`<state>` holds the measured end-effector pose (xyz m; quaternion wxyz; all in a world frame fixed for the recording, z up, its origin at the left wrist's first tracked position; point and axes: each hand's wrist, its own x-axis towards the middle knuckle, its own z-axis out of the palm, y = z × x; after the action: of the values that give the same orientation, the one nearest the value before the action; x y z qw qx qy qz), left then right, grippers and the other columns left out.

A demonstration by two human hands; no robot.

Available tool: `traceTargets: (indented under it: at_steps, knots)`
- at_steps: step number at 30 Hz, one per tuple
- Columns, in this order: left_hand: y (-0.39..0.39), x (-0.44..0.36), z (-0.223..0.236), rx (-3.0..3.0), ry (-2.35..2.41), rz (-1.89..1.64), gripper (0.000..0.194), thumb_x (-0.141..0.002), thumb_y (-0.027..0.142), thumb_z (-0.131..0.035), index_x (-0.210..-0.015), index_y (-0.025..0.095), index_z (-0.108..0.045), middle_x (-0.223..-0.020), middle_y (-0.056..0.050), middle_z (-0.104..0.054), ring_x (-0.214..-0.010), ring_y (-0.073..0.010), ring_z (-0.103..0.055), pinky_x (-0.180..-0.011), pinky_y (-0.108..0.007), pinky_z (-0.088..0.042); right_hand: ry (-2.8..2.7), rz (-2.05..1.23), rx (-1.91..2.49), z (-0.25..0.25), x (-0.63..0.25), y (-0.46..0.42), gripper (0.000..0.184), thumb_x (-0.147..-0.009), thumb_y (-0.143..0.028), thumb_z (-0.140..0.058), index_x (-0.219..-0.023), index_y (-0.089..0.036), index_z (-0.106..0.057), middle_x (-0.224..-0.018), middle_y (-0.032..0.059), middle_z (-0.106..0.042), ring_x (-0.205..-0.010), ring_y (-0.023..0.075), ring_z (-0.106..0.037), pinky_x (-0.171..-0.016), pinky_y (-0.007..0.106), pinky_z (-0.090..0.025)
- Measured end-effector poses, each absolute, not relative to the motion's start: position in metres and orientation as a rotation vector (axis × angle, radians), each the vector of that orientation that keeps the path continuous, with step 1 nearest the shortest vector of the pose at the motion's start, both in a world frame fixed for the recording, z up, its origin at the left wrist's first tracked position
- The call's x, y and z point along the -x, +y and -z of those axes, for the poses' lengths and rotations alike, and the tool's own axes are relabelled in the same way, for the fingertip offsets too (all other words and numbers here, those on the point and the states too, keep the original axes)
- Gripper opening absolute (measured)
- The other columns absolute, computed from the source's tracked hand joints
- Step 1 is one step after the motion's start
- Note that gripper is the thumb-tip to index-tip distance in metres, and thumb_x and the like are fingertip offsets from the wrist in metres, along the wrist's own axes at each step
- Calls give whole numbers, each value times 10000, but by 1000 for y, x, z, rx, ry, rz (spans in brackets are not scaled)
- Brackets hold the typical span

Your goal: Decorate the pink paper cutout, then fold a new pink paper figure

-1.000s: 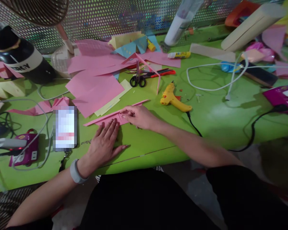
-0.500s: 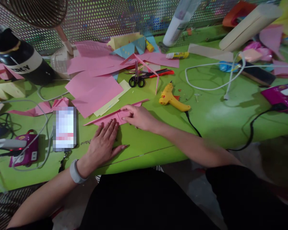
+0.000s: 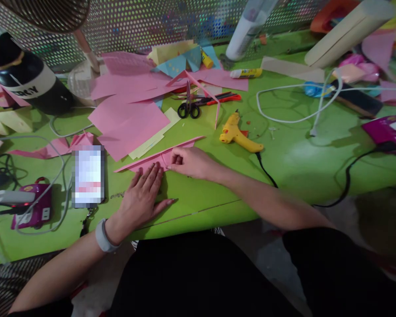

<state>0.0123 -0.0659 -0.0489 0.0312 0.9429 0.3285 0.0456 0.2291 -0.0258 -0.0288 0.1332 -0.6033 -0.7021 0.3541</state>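
A long folded strip of pink paper (image 3: 141, 163) lies on the green table (image 3: 293, 163) in front of me. My left hand (image 3: 144, 194) rests flat on the table, fingers stretched out, with the fingertips pressing the strip's near edge. My right hand (image 3: 191, 161) sits on the strip just right of it, fingers curled and pinching a fold of the pink paper. A grey band is on my left wrist.
Loose pink sheets (image 3: 128, 119) lie behind the strip. Black-handled scissors (image 3: 188, 108), a yellow glue gun (image 3: 238, 135) with a black cord, a glue stick (image 3: 246, 72), a phone (image 3: 87, 176), a black bottle (image 3: 26, 79), white cables (image 3: 284, 119) and magenta devices (image 3: 33, 209) crowd the table.
My right hand has slid slightly left along the pink strip toward my left hand. The left hand has stayed in place.
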Motion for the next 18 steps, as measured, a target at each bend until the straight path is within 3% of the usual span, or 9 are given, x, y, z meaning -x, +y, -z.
traceTargets:
  at_steps: [18]
  knots:
    - [-66, -12, 49, -2945, 1021, -138, 852, -958, 649, -360, -1469, -32, -366, -1556, -231, -332, -1449, -352, -332, -1180, -517, -295, -2107, -960, 1748, 32, -229, -26, 193, -830, -388, -688, -822, -200, -648, -777, 9, -711, -639, 138, -589, -564, 283, -372]
